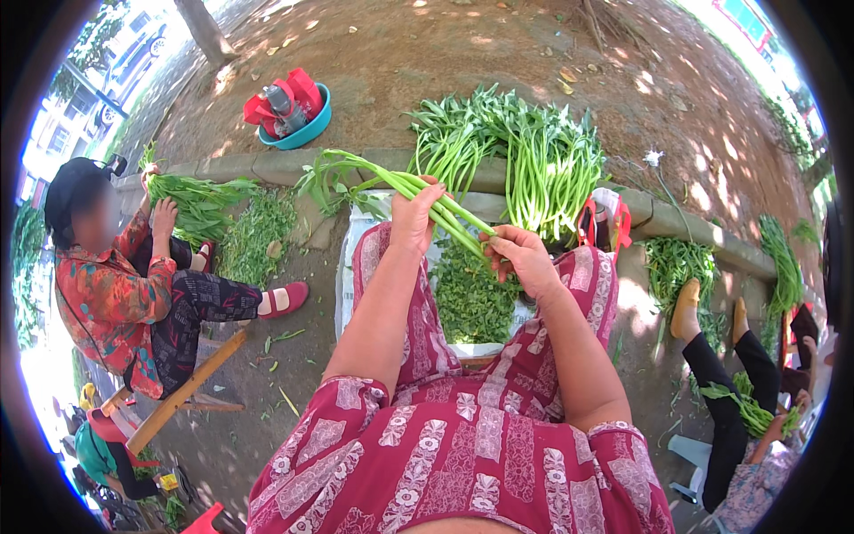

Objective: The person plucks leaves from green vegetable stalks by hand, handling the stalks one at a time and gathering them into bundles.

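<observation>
My left hand is wrapped round a small bunch of water spinach, its leafy tops trailing out to the left. At the lower right end of these stalks, my right hand pinches the stem ends between thumb and fingers. Both hands are above my lap. Beneath them, between my knees, lies a heap of loose green leaves and trimmings on a pale sheet. Just beyond, thick bundles of water spinach lean over the kerb, stems toward me and leaves away.
A stone kerb crosses ahead, with bare soil behind it. A teal basin holds red bags and a bottle. On the left, a person handles greens from a wooden bench. Another person's legs extend at right.
</observation>
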A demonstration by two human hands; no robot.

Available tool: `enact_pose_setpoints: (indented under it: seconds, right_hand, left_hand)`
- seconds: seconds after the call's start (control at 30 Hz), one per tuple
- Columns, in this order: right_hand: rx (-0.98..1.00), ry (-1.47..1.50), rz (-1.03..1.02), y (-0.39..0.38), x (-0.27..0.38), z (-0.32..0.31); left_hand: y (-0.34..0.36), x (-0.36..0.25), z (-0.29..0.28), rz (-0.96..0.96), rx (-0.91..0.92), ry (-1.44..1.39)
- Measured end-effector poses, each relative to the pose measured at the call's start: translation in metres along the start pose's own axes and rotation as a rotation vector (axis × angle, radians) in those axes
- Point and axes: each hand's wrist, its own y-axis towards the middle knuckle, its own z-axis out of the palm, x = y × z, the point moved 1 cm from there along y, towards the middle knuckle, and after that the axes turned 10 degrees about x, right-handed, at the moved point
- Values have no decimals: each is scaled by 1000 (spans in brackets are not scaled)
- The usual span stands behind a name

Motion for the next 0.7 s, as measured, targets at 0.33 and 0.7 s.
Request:
enact_pose_setpoints:
  seconds: [0.33, 0.7]
  right_hand:
    - [-31, 211, -6, 0, -1, -4]
    - [-189, -77, -31, 3, -2, -5]
  left_hand:
    - [-1, 1, 1, 27, 26, -21]
    - [-3, 9, 4, 86, 6, 53]
